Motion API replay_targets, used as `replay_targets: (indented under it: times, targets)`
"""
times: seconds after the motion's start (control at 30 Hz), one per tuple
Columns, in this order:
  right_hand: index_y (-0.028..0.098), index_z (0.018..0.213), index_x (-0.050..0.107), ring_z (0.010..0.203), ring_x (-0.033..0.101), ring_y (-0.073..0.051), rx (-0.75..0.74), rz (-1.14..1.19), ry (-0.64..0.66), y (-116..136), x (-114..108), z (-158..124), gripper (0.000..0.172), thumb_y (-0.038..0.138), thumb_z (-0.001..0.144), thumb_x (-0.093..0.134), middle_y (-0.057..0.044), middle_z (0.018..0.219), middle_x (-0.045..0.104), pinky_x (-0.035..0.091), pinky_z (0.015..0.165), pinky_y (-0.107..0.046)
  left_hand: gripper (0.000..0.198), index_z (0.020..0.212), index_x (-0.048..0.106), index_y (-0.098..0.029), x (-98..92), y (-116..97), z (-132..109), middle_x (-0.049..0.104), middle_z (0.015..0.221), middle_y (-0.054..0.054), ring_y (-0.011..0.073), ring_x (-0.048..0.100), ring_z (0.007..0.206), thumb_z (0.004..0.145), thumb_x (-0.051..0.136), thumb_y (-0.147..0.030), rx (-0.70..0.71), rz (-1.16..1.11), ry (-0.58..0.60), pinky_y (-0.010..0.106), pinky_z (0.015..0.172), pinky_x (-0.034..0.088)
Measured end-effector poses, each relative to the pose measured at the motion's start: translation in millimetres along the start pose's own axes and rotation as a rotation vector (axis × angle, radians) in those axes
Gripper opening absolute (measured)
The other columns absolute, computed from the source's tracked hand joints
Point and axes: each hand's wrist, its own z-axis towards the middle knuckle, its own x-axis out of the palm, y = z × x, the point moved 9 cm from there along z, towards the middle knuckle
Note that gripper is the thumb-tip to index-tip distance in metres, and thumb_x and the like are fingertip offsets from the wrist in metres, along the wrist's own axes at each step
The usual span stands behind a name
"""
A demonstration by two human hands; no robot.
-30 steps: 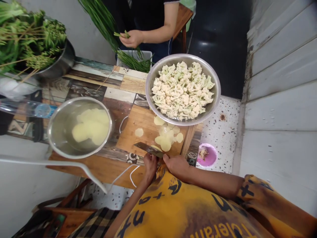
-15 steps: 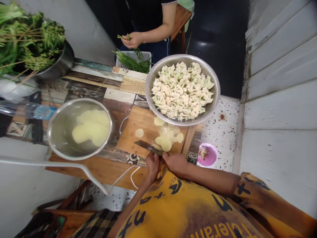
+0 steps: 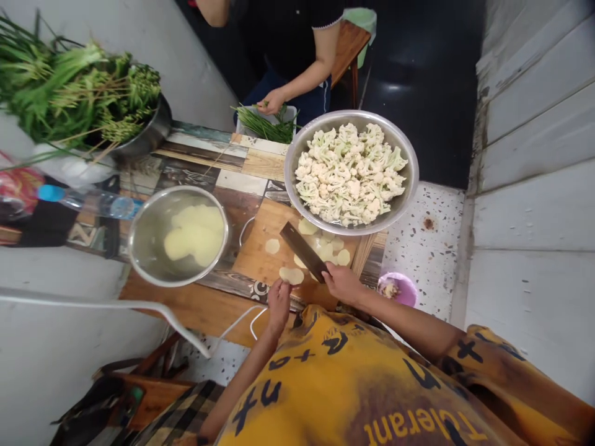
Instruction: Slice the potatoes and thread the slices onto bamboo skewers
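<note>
My left hand (image 3: 279, 303) pinches a pale potato slice (image 3: 292, 275) at the near edge of the wooden cutting board (image 3: 253, 251). In my right hand (image 3: 343, 284) is a cleaver (image 3: 303, 251), fingers closed on its handle, the dark blade slanting up and left over the board. Several more potato slices (image 3: 325, 249) lie under and beyond the blade, and a single slice (image 3: 272, 246) rests apart on the left. A steel bowl (image 3: 132, 248) to the left holds peeled potatoes (image 3: 198, 235) in what looks like water.
A wide steel basin (image 3: 413, 179) of cauliflower (image 3: 351, 173) overlaps the board's far side. Across the table, a co-worker's hand (image 3: 273, 101) is over greens in a white bin. A bottle (image 3: 95, 201) and a pot of skewered greens (image 3: 162, 124) stand left; a pink bucket (image 3: 404, 288) sits low right.
My hands have moved apart. The cleaver has swung up to the right, and a potato slice now shows in my left fingers. The co-worker's hand has lowered to the bin. The view has shifted.
</note>
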Motion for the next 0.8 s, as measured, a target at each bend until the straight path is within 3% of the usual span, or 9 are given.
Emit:
replay_targets:
  times: [0.13, 0.27, 0.37, 0.53, 0.6, 0.7, 0.8]
  targets:
    - [0.012, 0.104, 0.048, 0.070, 0.058, -0.018, -0.012, 0.003, -0.041, -6.7, -18.0, -0.1, 0.029, 0.028, 0.092, 0.027, -0.009, 0.078, 0.065, 0.034, 0.060, -0.025, 0.025, 0.077, 0.057, -0.015, -13.8, 0.1, 23.0, 0.061, 0.073, 0.003, 0.0141, 0.057, 0.061, 0.078, 0.039, -0.032, -0.007, 0.003, -0.116, 0.024, 0.058, 0.044]
    - [0.012, 0.103, 0.049, 0.070, 0.058, -0.017, 0.011, -0.017, -0.109, -13.9, -31.2, -3.5, 0.029, 0.028, 0.092, 0.028, -0.009, 0.078, 0.065, 0.032, 0.060, -0.025, 0.025, 0.067, 0.056, -0.016, -21.7, -32.8, 50.4, 0.059, 0.066, 0.003, 0.0148, 0.054, 0.062, 0.078, 0.036, -0.026, 0.149, 0.333, -0.210, 0.025, 0.059, 0.040]
    - [0.012, 0.102, 0.050, 0.070, 0.057, -0.017, 0.022, -0.023, -0.133, -18.9, -36.1, -9.0, 0.028, 0.027, 0.092, 0.028, -0.009, 0.078, 0.064, 0.032, 0.061, -0.025, 0.023, 0.062, 0.055, -0.017, -12.9, -64.3, 67.5, 0.055, 0.063, 0.003, 0.0153, 0.051, 0.065, 0.077, 0.039, -0.024, 0.332, 0.564, -0.175, 0.026, 0.063, 0.039]
    - [0.013, 0.099, 0.050, 0.067, 0.056, -0.016, 0.031, -0.030, -0.138, -29.5, -38.9, -23.9, 0.026, 0.027, 0.092, 0.030, -0.007, 0.075, 0.063, 0.031, 0.059, -0.024, 0.034, 0.072, 0.061, -0.017, -8.5, -80.9, 75.6, 0.059, 0.079, 0.007, 0.0191, 0.053, 0.084, 0.086, 0.034, -0.031, 0.456, 0.588, -0.135, 0.029, 0.078, 0.040]
    - [0.014, 0.097, 0.051, 0.064, 0.056, -0.016, 0.050, -0.033, -0.150, -37.0, -38.8, -30.1, 0.025, 0.027, 0.092, 0.030, -0.006, 0.073, 0.063, 0.030, 0.058, -0.024, 0.032, 0.083, 0.065, -0.017, 1.0, -77.0, 68.2, 0.059, 0.086, 0.008, 0.0195, 0.053, 0.088, 0.086, 0.037, -0.033, 0.502, 0.620, -0.030, 0.029, 0.080, 0.040]
    - [0.015, 0.095, 0.051, 0.062, 0.055, -0.015, 0.076, -0.017, -0.162, -48.4, -35.5, -37.1, 0.023, 0.026, 0.091, 0.031, -0.006, 0.072, 0.063, 0.030, 0.057, -0.023, 0.032, 0.109, 0.061, -0.021, 30.7, -59.0, 50.8, 0.057, 0.094, 0.007, 0.0192, 0.054, 0.086, 0.081, 0.046, -0.028, 0.520, 0.786, 0.264, 0.027, 0.075, 0.041]
    - [0.015, 0.094, 0.052, 0.063, 0.055, -0.015, 0.093, 0.005, -0.165, -56.3, -29.8, -41.6, 0.023, 0.025, 0.091, 0.033, -0.005, 0.072, 0.063, 0.031, 0.058, -0.022, 0.046, 0.122, 0.051, -0.026, 45.8, -45.9, 42.8, 0.055, 0.101, 0.008, 0.0194, 0.054, 0.085, 0.076, 0.051, -0.023, 0.463, 0.949, 0.367, 0.026, 0.069, 0.041]
